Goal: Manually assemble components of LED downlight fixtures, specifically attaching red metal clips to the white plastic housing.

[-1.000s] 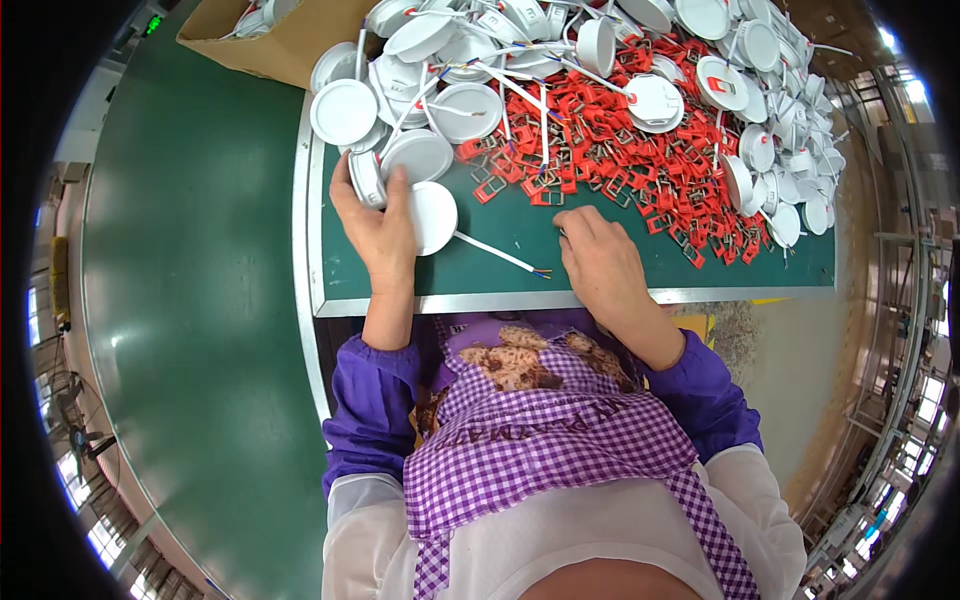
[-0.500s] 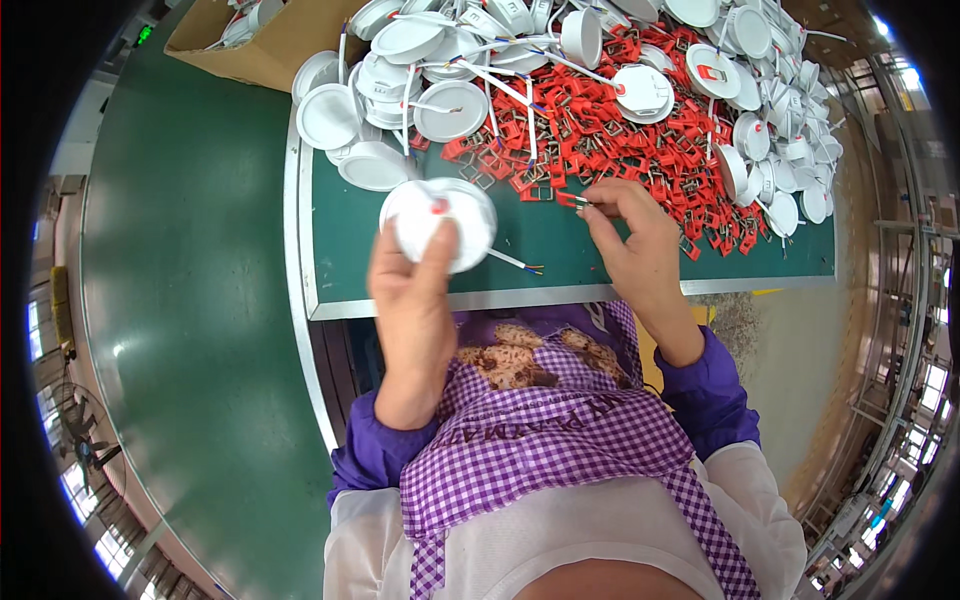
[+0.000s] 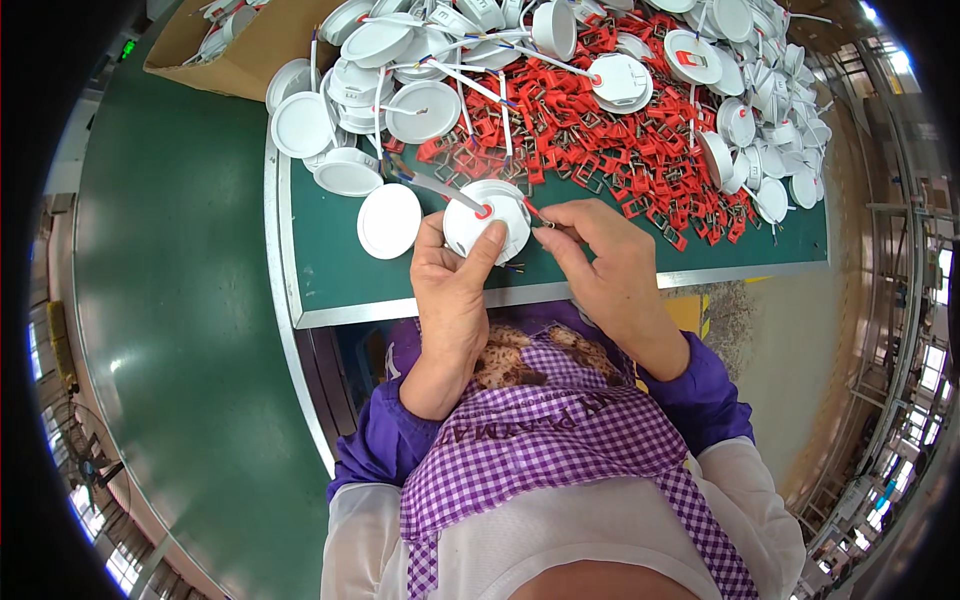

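My left hand (image 3: 449, 295) grips a round white downlight (image 3: 464, 232), its thumb on the back face and the fingers underneath. From a red spot on that back face, a white cable reaches up and left, blurred near its end. Close to the light's right edge, my right hand (image 3: 612, 275) pinches a small red clip (image 3: 533, 210) with a metal wire part; whether clip and light touch, I cannot tell. A second round white light (image 3: 389, 221) lies smooth face up on the green table, left of my left hand.
A heap of red clips (image 3: 610, 140) covers the table's far middle. White lights with loose cables (image 3: 372, 90) are piled at far left, and more (image 3: 775, 120) at far right. An open cardboard box (image 3: 240, 60) stands at the back left. A metal strip (image 3: 380, 313) edges the table.
My left hand has moved right with a downlight, and my right hand has come left with the clip, so they nearly meet. A white light now lies left of my left hand.
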### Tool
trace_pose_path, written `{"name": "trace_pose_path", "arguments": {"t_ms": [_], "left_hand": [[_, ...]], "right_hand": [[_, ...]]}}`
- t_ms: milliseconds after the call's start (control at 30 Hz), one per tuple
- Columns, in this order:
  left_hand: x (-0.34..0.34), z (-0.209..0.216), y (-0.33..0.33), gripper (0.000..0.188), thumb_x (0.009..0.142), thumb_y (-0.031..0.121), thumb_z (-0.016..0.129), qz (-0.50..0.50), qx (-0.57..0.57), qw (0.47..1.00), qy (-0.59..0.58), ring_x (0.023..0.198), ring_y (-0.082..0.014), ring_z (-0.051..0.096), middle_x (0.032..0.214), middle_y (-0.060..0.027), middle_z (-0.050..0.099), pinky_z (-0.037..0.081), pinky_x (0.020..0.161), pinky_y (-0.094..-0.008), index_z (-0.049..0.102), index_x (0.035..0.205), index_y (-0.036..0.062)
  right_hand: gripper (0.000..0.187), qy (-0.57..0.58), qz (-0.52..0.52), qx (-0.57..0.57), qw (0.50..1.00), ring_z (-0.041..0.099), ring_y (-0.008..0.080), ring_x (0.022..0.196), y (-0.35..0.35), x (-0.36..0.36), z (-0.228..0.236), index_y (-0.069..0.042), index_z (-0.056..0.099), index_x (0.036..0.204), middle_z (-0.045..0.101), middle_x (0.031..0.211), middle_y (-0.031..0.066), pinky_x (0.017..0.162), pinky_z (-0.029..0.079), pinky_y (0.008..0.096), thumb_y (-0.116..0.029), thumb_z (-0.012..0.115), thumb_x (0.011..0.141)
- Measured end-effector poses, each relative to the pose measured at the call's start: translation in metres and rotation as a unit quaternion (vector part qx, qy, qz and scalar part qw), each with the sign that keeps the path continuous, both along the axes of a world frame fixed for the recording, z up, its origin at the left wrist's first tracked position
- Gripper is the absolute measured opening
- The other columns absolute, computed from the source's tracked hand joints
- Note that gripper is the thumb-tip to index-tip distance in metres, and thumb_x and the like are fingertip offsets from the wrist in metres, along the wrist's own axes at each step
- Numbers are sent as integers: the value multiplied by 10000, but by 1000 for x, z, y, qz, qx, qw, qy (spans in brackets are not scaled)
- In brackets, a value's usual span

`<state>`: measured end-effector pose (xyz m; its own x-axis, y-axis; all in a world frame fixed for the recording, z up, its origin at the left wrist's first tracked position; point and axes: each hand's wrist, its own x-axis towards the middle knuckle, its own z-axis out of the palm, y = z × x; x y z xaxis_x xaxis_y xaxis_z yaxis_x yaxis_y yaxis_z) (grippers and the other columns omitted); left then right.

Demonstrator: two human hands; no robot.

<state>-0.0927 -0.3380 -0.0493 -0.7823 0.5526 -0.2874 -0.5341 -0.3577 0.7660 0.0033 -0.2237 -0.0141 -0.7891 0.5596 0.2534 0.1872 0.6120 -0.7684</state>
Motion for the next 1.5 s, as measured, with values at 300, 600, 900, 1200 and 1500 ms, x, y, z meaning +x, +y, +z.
{"name": "trace_pose_path", "arguments": {"t_ms": [300,600,900,1200,1500], "left_hand": [[5,-10,0,303,875,5,703,0,-30,993,117,880,-89,618,992,-49,634,514,769,-236,496,1096,25],[4,-11,-7,290,885,1,686,-32,-10,988,148,857,-86,619,966,-43,624,511,737,-217,477,1081,46],[8,-10,-7,315,888,19,692,-31,-26,993,107,874,-98,625,1001,-65,633,514,773,-238,470,1112,23],[11,-12,-2,309,893,23,689,13,-40,990,135,882,-83,611,991,-55,622,509,752,-227,468,1109,30],[8,-14,-9,306,898,2,668,-30,-31,980,192,915,-106,617,1011,-64,617,513,775,-243,459,1118,40]], "right_hand": [[113,24,-23,-49,998,648,271,699,-5,-1,-10,-6,636,953,642,810,129,619,500,356,-61,663,858],[74,28,-16,-119,992,674,203,700,-1,-4,-11,0,628,942,657,795,110,615,508,299,-34,638,877],[100,50,-41,-102,993,692,167,716,-6,-1,-14,20,643,975,670,847,116,621,524,272,-14,630,882],[130,38,-27,-157,986,704,194,715,-7,2,-12,34,656,997,678,859,132,616,535,286,-21,630,882],[95,33,-36,-133,990,702,191,709,-10,-2,-12,29,649,954,682,797,122,618,534,288,-23,631,876]]}}
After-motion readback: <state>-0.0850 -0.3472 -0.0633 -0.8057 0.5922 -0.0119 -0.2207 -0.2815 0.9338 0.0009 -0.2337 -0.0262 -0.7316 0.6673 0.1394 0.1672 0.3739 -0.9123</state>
